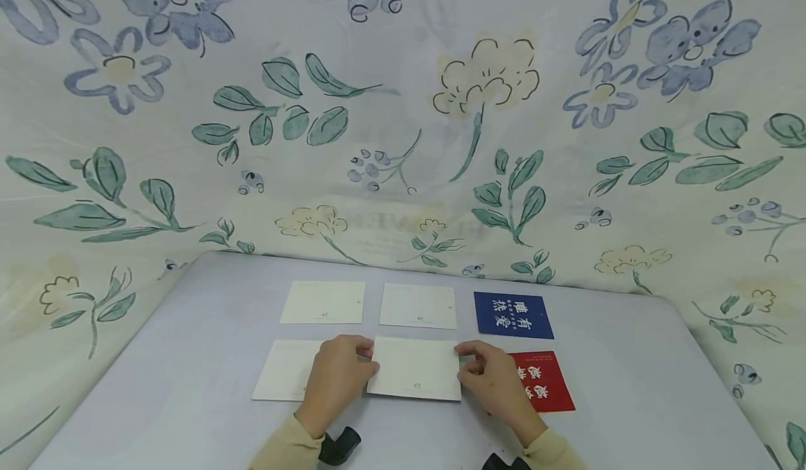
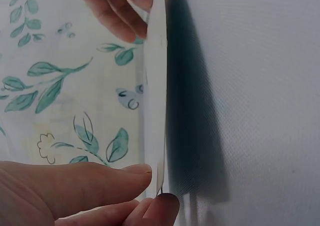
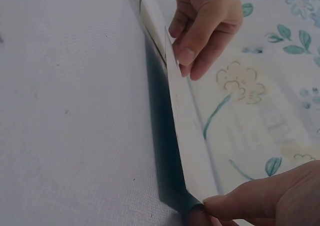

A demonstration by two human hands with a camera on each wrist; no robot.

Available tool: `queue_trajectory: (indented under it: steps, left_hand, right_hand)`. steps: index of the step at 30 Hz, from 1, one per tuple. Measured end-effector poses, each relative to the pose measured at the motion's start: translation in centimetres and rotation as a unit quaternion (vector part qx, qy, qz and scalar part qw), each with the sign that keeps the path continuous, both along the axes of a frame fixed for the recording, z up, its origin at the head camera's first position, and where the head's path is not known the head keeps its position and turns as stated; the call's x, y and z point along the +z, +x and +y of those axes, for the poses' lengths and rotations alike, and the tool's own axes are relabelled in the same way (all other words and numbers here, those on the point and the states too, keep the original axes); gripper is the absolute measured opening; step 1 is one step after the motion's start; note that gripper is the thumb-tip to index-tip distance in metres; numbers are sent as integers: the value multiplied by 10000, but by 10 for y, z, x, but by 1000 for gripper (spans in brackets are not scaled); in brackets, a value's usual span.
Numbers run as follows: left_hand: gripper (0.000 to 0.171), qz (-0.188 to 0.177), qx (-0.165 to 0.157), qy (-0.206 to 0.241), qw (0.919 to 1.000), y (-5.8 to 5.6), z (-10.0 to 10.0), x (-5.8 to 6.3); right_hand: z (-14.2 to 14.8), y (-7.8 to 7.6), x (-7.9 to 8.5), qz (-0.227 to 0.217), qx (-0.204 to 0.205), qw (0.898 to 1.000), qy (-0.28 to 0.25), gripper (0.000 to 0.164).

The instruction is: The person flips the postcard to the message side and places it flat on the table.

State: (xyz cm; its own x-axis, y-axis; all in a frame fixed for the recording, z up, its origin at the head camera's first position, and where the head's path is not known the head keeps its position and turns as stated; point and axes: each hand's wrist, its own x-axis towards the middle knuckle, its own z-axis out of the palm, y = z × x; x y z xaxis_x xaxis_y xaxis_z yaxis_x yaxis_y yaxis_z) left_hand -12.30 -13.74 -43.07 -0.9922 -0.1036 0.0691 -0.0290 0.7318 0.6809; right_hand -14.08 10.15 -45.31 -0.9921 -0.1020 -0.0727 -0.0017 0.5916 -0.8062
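Observation:
A cream card (image 1: 413,368) with a small printed mark is held between both hands, a little above the white table. My left hand (image 1: 340,379) pinches its left edge between thumb and fingers; in the left wrist view the thumb and fingertips (image 2: 135,177) lie on either side of the thin edge. At the opposite edge my right hand (image 1: 497,382) pinches the card, as its thumb and fingertips (image 3: 220,206) show in the right wrist view. A dark shadow falls under the raised card (image 2: 156,95). Partly behind my left hand lies another cream card (image 1: 280,372).
Two cream cards (image 1: 324,302) (image 1: 418,306) and a blue card (image 1: 513,315) with white characters form the back row. A red card (image 1: 549,382) lies partly behind my right hand. Flower-patterned cloth (image 1: 403,141) hangs behind the white table (image 1: 642,358).

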Motion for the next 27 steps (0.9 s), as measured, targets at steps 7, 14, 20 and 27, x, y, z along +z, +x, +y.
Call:
queue_trajectory:
  steps: [7,14,20,27]
  left_hand:
    - [27,7,-17,-136,9999,0,0,-2]
    - [26,-61,59,-197,9998,0,2,-5]
    - [26,54,-5,-274,9996,0,2,-7]
    - [22,29,-31,-349,9994,1,3,-8]
  right_hand:
    - [-1,0,-1,100,-43,9998,174,30]
    - [-3,2,0,196,-61,9995,255,31]
    - [-3,2,-1,284,1,9991,301,31]
    - [-3,2,-1,290,103,9991,285,33]
